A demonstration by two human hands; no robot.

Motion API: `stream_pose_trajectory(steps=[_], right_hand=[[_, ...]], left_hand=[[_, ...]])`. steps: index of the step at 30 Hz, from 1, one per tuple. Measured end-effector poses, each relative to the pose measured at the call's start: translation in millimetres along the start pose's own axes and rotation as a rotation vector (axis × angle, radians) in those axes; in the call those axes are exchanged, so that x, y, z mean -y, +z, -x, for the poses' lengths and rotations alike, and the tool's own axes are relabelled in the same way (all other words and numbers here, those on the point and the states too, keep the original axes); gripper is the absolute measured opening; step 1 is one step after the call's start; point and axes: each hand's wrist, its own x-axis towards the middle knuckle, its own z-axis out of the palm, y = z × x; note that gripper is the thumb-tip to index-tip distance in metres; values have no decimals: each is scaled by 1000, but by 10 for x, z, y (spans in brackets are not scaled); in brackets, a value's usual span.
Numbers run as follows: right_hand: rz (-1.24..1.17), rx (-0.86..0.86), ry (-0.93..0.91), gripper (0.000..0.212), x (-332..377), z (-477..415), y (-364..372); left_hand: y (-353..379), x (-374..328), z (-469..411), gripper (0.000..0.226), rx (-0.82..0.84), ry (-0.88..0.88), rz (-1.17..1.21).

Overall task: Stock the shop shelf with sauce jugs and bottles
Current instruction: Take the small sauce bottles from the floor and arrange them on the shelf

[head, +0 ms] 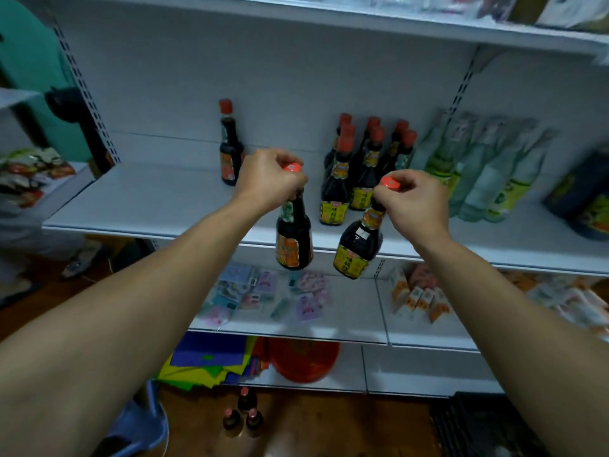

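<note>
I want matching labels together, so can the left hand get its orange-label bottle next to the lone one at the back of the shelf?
Probably yes. The left hand holds its bottle just before the shelf, and bare shelf leads to the lone bottle.

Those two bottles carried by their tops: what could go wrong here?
1. Each hand grips only the neck below the red cap, so a bottle might slip.
2. The right one hangs tilted and may clip the shelf edge.
3. It could knock the bottles already standing there.
</note>
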Motion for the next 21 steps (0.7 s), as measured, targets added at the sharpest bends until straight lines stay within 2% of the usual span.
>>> stream_pose_trajectory(steps=[7,11,15,18,21], right_hand=[[0,-50,29,8,-53,-450,78],[-9,-39,85,14,-107,-718,177],[48,-26,59,21,-207,-897,269],[15,-25,60,19,-278,-1007,327],[10,36,53,22,-369,-1072,386]], left_hand=[[32,30,-384,34,-91,8,-20],[103,55,-560,35,-79,8,-61],[160,113,-727,33,-77,2,-47],[218,145,-820,32,-69,-1,-23],[316,208,-860,35,-81,27,-32]])
